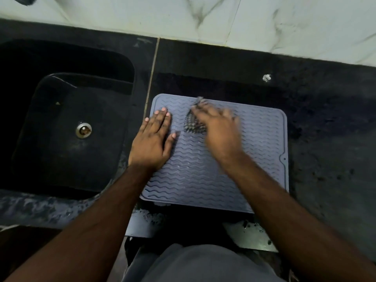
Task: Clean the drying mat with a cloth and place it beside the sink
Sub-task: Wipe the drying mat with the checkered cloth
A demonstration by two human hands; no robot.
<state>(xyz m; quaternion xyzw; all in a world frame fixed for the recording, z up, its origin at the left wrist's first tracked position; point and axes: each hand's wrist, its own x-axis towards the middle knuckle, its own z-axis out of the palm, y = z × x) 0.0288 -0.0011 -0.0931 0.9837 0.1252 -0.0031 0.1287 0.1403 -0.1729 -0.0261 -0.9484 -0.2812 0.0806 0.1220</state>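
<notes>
Grey wave-ribbed silicone drying mat [219, 159] on the dark counter [325, 119], just right of the black sink [67, 119]. Left hand [152, 139] flat, pinning its left edge — right hand [219, 131] blurred, grip undeterminable, upon the dark checked cloth [192, 124], far centre.

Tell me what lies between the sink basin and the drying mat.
In the head view, only a strip of dark countertop with a thin pale seam line separates the sink from the drying mat; the left hand overlaps the mat's left edge.
</notes>
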